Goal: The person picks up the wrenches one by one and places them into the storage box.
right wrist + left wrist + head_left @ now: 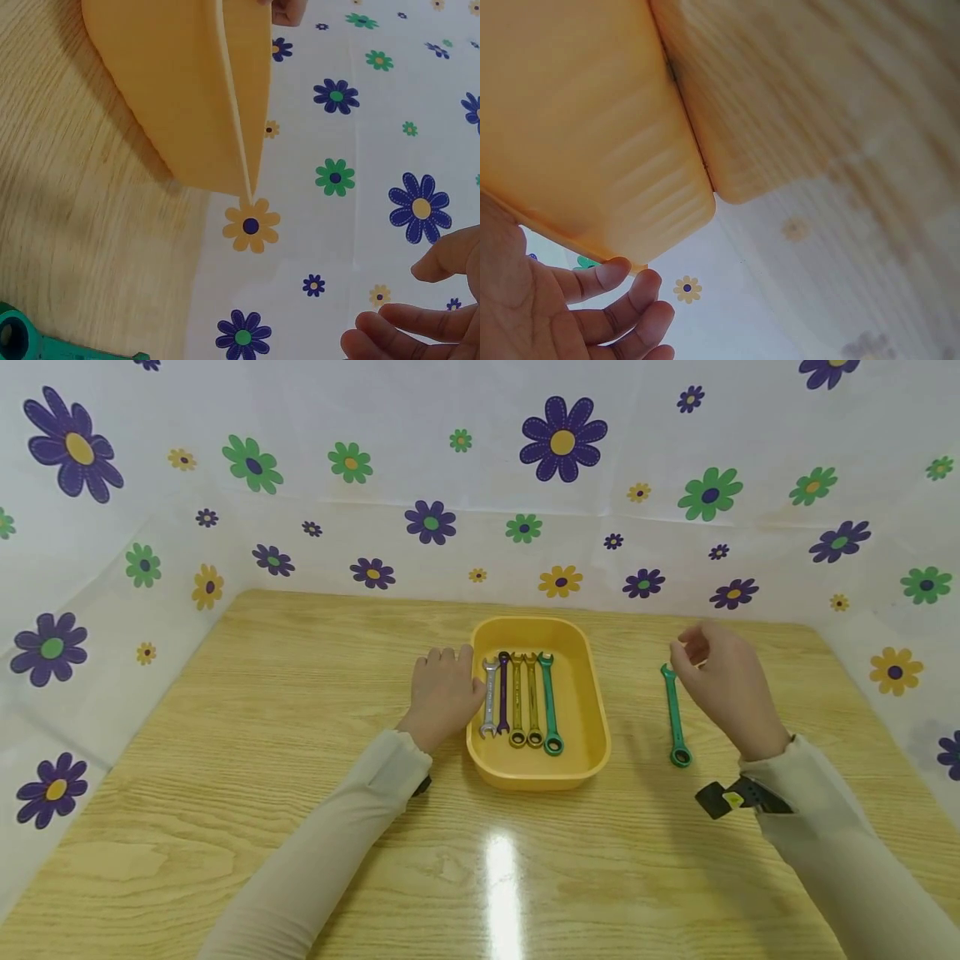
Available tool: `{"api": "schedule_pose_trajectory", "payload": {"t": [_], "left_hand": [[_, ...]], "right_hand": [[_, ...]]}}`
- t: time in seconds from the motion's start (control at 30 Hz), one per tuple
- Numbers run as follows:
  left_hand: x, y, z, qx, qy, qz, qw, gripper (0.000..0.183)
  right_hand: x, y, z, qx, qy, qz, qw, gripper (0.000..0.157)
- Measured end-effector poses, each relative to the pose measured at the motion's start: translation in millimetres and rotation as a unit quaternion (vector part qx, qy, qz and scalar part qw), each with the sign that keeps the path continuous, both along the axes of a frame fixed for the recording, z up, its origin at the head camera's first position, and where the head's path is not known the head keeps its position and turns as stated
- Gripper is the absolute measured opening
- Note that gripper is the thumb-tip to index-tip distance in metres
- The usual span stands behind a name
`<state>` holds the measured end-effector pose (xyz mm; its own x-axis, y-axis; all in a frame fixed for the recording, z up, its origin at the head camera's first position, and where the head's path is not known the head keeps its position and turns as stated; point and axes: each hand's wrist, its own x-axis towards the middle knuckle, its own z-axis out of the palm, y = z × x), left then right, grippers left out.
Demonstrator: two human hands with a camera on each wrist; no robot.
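My left hand (pixel 444 693) rests at the left rim of a yellow plastic tray (pixel 602 710), its thumb over the edge. In the left wrist view the loosely bent fingers (pixel 622 319) lie by the tray's rim. Inside the tray lie a silver wrench (pixel 491 697), a purple wrench (pixel 504 693), two gold-coloured wrenches (pixel 517 693) and a green wrench (pixel 550 702), side by side. A second green wrench (pixel 674 714) lies on the table right of the tray. My right hand (pixel 723 681) hovers beside its upper end, thumb and fingers apart in the right wrist view, holding nothing.
The wooden table (pixel 300 693) has wood grain and a bright light reflection near the front. A white cloth with printed flowers (pixel 480 485) hangs behind the table and at its sides. A dark strap (pixel 738 797) is on my right wrist.
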<state>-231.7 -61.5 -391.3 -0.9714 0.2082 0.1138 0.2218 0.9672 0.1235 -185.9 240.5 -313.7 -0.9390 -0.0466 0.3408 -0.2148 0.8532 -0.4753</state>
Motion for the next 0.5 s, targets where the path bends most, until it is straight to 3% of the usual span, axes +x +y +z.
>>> {"api": "schedule_pose_trajectory", "payload": {"t": [0.5], "left_hand": [[0.0, 0.0, -6.2, 0.001, 0.009, 0.0, 1.0, 0.031]], "right_hand": [[-9.0, 15.6, -21.9, 0.01, -0.037, -0.018, 0.999, 0.03]]}}
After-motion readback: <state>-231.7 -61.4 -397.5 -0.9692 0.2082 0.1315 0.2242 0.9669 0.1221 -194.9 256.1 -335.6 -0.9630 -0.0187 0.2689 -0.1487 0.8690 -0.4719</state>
